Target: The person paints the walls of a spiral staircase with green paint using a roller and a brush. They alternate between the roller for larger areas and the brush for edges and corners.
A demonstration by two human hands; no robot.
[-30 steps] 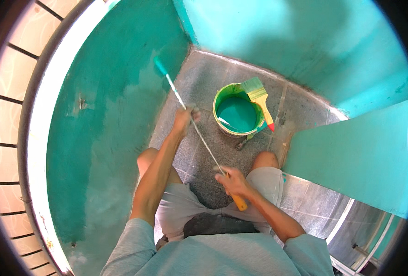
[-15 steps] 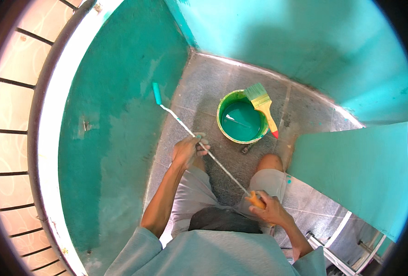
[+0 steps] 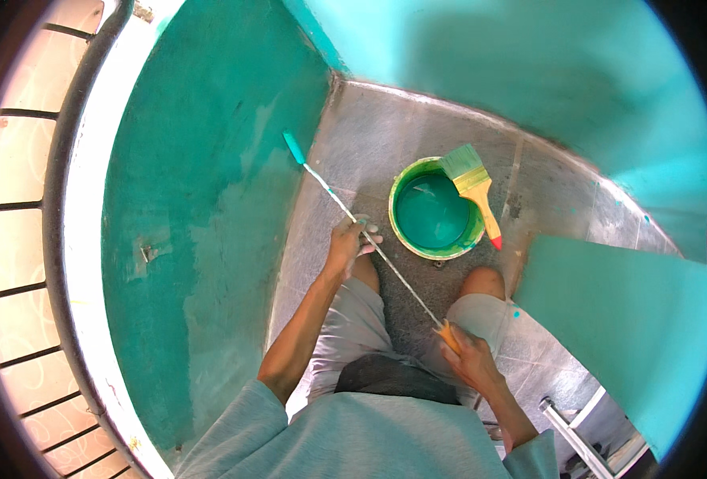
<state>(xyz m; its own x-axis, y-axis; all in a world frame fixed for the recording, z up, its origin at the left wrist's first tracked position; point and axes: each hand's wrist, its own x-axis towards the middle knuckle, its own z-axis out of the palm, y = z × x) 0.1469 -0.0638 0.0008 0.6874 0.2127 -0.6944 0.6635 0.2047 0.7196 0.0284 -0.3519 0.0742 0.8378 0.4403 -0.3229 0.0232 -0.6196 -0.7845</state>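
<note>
A long-handled mini paint roller slants across in front of me, its small green roller head against or very near the dark green left wall. Its orange grip is wrapped by my right hand, low and near my lap. Further up, my left hand steadies the pale rod between thumb and fingers. Just right of that hand stands a paint bucket with green paint in it. A wide paintbrush with a yellow, red-tipped handle rests across the bucket's right rim.
Grey floor tiles lie between the left wall and a light turquoise wall at the back. A turquoise panel juts in from the right. A white metal frame is at lower right, and a dark railing runs along the left.
The view has shifted slightly, so bucket and panel sit further right. The roller head now appears slightly higher along the left wall, nearer the corner. Both hands keep their hold.
</note>
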